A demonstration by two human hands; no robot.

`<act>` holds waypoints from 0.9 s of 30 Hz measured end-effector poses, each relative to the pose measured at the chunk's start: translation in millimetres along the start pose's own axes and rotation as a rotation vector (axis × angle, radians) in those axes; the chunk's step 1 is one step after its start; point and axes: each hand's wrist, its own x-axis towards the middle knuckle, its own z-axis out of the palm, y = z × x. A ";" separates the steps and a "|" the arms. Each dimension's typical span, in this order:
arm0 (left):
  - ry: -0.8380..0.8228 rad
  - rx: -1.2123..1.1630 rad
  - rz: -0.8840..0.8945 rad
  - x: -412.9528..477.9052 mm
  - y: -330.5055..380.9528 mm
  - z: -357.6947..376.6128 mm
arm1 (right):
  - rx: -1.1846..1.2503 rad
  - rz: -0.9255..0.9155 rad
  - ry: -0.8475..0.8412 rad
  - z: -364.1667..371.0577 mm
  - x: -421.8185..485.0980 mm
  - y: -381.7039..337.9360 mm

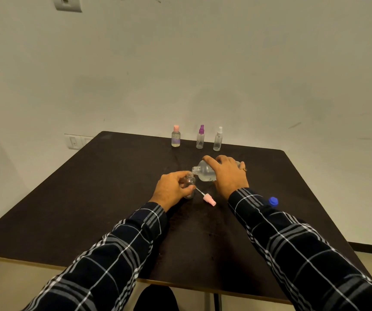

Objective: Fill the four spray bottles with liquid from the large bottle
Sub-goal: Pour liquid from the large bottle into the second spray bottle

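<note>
Nearest the viewer, sleeves: a plaid left sleeve (117, 254) and right sleeve (303, 254) reach across the dark table (79, 209) toward the large bottle (205, 172).
Blue cap: lies on the table, nearer than the large bottle and to its right, just beside the right sleeve (273, 201).
Pink spray head: lies on its side on the table, just nearer than the large bottle (209, 199); its thin tube points toward the open small bottle (190, 182).
Left hand: fingers curl round the open small bottle, holding it upright on the table (171, 189).
Open small bottle: clear, with no top, its mouth right under the large bottle's mouth; its fill level cannot be told.
Right hand: grips the large bottle from above, forefinger stretched along its shoulder (227, 173).
Large bottle: clear, uncapped, tipped almost flat, neck pointing left, with clear liquid inside.
Far row: well beyond the large bottle, three small bottles stand upright: pink-capped bottle (175, 136), purple-topped bottle (200, 136), white-topped bottle (217, 139).
</note>
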 end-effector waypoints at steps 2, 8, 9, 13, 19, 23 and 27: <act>0.001 0.007 0.000 0.2 0.5 0.1 | -0.012 -0.006 0.003 -1.2 0.1 0.1; 0.001 -0.002 0.003 0.8 -0.9 0.4 | -0.029 -0.003 -0.008 -1.9 0.9 -0.8; 0.004 -0.002 0.002 0.7 -0.5 0.1 | -0.032 -0.005 -0.004 -1.9 1.0 -0.8; -0.002 -0.001 -0.002 1.0 -0.5 -0.5 | -0.038 -0.011 0.000 -1.4 0.9 -1.0; 0.006 -0.005 -0.005 0.1 0.5 -0.1 | -0.051 -0.019 0.006 -3.0 1.2 -1.2; 0.011 0.009 0.005 -0.9 1.4 -0.7 | -0.064 -0.026 -0.003 -4.9 0.6 -1.7; 0.012 -0.006 0.013 -1.6 2.4 -0.4 | -0.063 -0.021 -0.007 -5.5 0.8 -2.0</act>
